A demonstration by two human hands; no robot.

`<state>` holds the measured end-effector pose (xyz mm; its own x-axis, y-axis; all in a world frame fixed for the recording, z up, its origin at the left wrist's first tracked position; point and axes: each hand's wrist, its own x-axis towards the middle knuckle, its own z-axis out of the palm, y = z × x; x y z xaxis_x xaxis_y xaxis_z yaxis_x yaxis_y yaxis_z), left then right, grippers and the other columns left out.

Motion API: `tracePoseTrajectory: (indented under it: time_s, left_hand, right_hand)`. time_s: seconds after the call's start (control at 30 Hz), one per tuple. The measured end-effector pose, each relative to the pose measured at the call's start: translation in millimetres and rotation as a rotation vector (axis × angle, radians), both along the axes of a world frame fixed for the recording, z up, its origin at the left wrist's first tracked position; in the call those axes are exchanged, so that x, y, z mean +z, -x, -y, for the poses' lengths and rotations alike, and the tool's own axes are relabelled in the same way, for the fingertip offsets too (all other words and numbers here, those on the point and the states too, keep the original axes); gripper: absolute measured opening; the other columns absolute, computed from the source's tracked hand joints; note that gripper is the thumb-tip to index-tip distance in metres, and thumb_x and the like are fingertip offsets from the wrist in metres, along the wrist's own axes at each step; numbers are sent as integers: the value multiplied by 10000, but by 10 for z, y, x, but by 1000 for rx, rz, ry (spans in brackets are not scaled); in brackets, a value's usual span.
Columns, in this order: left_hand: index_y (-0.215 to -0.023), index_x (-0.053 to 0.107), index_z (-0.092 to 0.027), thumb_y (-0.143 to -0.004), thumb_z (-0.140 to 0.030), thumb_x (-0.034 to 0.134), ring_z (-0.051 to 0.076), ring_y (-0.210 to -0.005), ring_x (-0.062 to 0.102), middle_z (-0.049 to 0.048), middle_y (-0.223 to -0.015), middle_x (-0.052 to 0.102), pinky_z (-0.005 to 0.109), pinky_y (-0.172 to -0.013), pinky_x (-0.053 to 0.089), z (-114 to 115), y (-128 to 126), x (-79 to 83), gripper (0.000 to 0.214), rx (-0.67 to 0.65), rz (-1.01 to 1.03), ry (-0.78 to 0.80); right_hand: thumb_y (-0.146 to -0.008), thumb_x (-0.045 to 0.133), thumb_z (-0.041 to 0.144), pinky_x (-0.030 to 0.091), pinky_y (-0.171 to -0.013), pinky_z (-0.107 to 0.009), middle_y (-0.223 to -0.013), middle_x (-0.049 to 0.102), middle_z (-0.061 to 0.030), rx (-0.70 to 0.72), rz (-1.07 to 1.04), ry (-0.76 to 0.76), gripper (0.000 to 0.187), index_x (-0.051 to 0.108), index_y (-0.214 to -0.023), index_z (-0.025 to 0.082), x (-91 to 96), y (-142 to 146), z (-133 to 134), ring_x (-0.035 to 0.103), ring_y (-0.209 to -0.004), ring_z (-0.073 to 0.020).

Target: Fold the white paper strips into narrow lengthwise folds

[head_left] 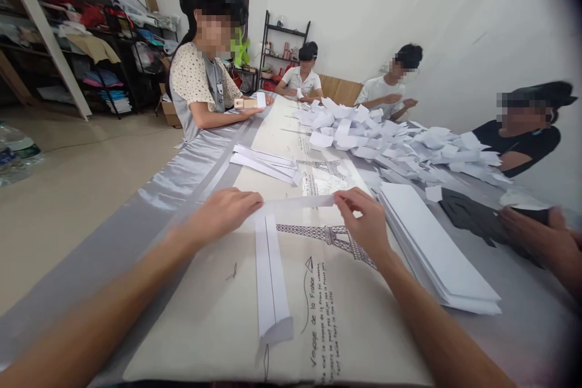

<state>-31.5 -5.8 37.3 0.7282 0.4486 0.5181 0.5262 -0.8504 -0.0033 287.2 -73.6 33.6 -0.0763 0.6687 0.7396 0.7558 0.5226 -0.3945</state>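
Observation:
A narrow white paper strip is stretched level between my two hands, above the printed tablecloth. My left hand pinches its left end, with the fingers curled round it. At the other end, my right hand grips it between thumb and fingertips. Just below lies another long white strip with a dark line down its length; its near end is folded over. Farther off, a few more lined strips lie loosely overlapped.
Right of my right hand rests a stack of white sheets. A heap of folded white paper pieces spreads behind it. Several people sit round the table; one at the left holds a small wooden block. A co-worker's hands reach in from the right.

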Motion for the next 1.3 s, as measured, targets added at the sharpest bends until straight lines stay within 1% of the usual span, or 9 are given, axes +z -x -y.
tracePoseTrajectory:
  time_s: [0.17,0.27,0.33,0.43,0.5,0.6,0.77,0.93,1.3]
  left_hand:
    - [-951,676,-220,-1013,-376,485,171,-808,686,6,-902,735,264,-729,492,-251,207,-65,255,-20,85,407]
    - [-904,691,-201,-982,-411,531,175,-794,687,24,-888,743,272,-744,513,-261,167,-131,275,-53,215,482]
    - [-900,696,-198,-984,-409,538,175,-799,687,31,-895,746,275,-750,517,-186,70,-154,276,-83,280,488]
    - [-904,700,-198,-995,-383,552,169,-807,684,29,-907,747,271,-759,516,12,-132,-153,254,-141,341,500]
    - [-914,698,-194,-995,-356,572,160,-799,678,24,-887,741,267,-764,515,145,-253,-153,220,-173,403,486]
    - [-896,708,-195,-998,-347,578,154,-759,671,18,-843,735,266,-729,513,263,-349,-177,225,-211,395,477]
    - [-879,741,-209,-1006,-354,562,158,-734,673,16,-806,754,280,-709,526,272,-352,-206,264,-249,367,462]
    - [-859,749,-193,-983,-351,600,159,-722,682,24,-826,764,277,-698,537,211,-275,-80,250,-247,392,538]
    - [-797,763,-208,-887,-398,715,174,-748,690,14,-792,767,291,-752,537,-187,176,66,216,-101,442,652]
  right_hand:
    - [-962,572,299,571,-562,-344,-838,699,-67,-261,47,82,189,720,-914,192,-116,-445,-177,641,-649,-191]
    - [-944,584,277,592,-746,-480,-1028,699,-127,-305,106,23,210,702,-1095,190,-113,-418,-166,677,-874,-283]
    - [-961,573,239,541,-915,-568,-1184,674,-143,-214,180,-55,313,626,-1268,209,-92,-198,-96,631,-1103,-327]
    - [-991,556,189,535,-954,-493,-1189,682,-117,120,256,-9,303,585,-1291,220,-88,318,43,615,-1137,-274]
    - [-995,529,140,533,-899,-421,-1095,697,-101,265,341,5,221,608,-1192,202,-106,627,114,626,-1042,-241]
    - [-1006,487,104,496,-764,-341,-911,674,-69,254,352,-6,154,610,-1015,196,-128,826,155,595,-851,-203]
    - [-1036,458,135,454,-743,-332,-893,658,-60,270,398,12,156,589,-977,195,-108,700,139,566,-805,-188]
    - [-1046,430,146,453,-752,-340,-904,674,-57,248,398,18,187,593,-970,199,-49,605,138,577,-806,-184]
    - [-1024,440,154,460,-749,-354,-889,653,-48,158,361,101,183,600,-960,214,28,144,59,573,-795,-191]
